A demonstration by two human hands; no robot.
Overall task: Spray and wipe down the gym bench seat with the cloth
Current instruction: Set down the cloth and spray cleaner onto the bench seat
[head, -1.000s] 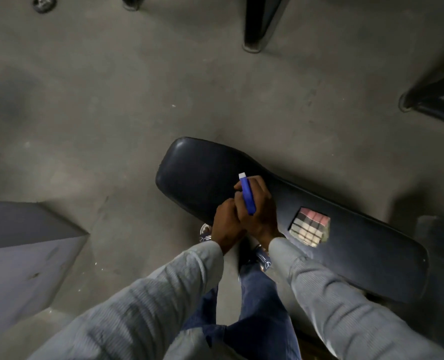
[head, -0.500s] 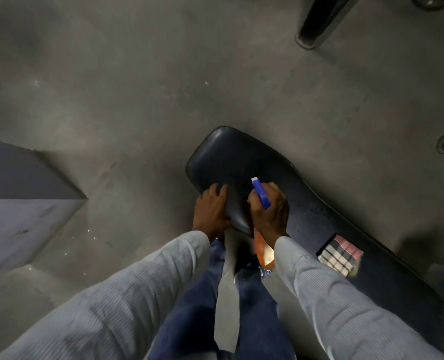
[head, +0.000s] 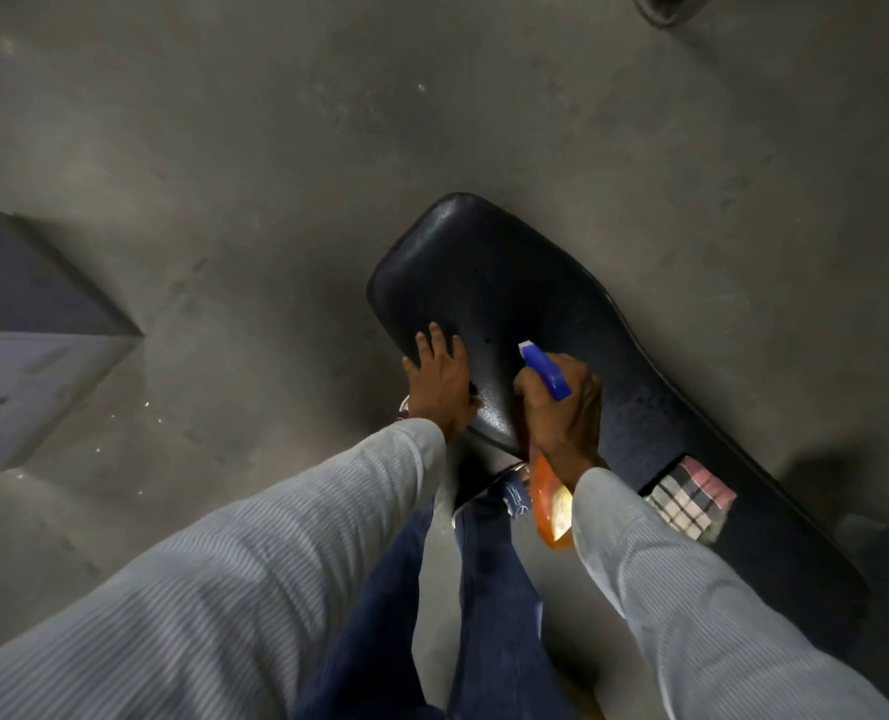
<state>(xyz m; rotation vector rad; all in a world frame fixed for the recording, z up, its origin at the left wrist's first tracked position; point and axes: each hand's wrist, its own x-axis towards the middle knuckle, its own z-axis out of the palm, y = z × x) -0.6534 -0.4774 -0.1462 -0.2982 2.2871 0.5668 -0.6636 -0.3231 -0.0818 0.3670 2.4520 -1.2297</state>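
Head view: right hand point(head: 562, 413) gripped spray bottle point(head: 551, 504) (blue nozzle over bench seat point(head: 489, 283)). Left hand point(head: 440, 379) lay flat, fingers spread, on seat's near edge. Checked cloth point(head: 692, 498) rested farther right on the bench.

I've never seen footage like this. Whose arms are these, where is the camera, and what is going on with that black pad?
No machine here: a person wears a camera on the head, looking down, so you see their own arms and legs. The black pad is a gym bench seat above a grey floor. The right hand grips a spray bottle of orange liquid with a blue nozzle aimed along the seat. The left hand rests open on the seat's near edge. A folded checked cloth lies on the bench further right, with no hand on it.
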